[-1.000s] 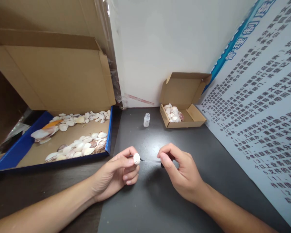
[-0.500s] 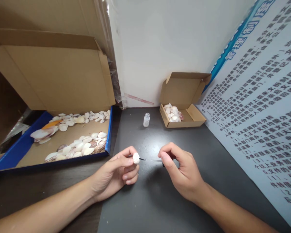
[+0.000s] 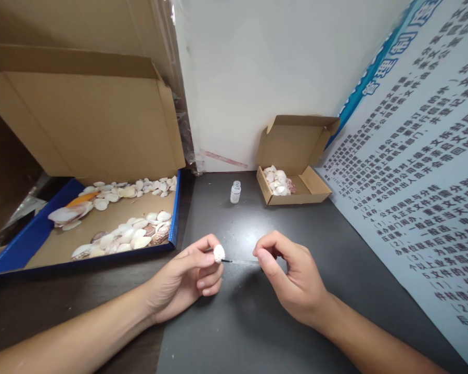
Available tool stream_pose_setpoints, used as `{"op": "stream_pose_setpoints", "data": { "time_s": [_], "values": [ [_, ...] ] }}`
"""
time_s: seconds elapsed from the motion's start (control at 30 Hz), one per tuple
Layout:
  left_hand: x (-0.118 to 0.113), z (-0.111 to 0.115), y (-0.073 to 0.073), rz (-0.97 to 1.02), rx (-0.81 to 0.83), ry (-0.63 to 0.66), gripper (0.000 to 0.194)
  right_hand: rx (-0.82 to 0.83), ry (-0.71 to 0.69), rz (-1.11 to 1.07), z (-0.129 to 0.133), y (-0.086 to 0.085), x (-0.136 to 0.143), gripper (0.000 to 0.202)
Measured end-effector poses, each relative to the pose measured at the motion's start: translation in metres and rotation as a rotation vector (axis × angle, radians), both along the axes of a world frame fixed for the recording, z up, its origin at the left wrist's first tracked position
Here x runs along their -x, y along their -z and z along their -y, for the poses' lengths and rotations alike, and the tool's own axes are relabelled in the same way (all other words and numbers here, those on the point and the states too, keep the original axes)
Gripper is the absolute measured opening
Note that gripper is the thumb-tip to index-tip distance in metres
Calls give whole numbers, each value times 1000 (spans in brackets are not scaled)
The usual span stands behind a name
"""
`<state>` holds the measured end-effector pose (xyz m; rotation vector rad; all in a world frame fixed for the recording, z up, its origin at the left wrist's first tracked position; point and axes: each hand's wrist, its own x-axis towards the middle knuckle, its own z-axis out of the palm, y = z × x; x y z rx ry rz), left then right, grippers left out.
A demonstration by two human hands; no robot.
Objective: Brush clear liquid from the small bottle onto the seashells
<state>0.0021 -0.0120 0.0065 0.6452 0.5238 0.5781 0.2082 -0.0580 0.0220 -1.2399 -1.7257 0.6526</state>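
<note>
Between the thumb and fingers of my left hand is a small white seashell with tiny dark specks or holes. My right hand pinches a thin applicator brush with a clear, slender shaft and a dark tip. The tip meets the shell's lower right edge, or lies just behind it; I cannot tell which. My fingers mostly hide the brush's other end. A small uncapped glass bottle with a white label stands upright beyond my hands.
At the left lies an open blue-sided cardboard box with rows of seashells. A smaller open carton at the back right holds a pile of white shells. A white panel and a printed board rise behind and at right.
The brush tip has shifted slightly down and left, toward the shell's lower edge. My right hand has moved a little with it; my left hand and the shell stay nearly still.
</note>
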Motion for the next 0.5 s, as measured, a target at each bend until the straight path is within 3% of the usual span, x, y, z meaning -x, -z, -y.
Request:
{"op": "stream_pose_setpoints", "data": {
  "time_s": [0.5],
  "values": [
    [0, 0, 0, 5, -19, 14, 7, 14, 1, -17, -2, -1, 1, 18]
  ]
}}
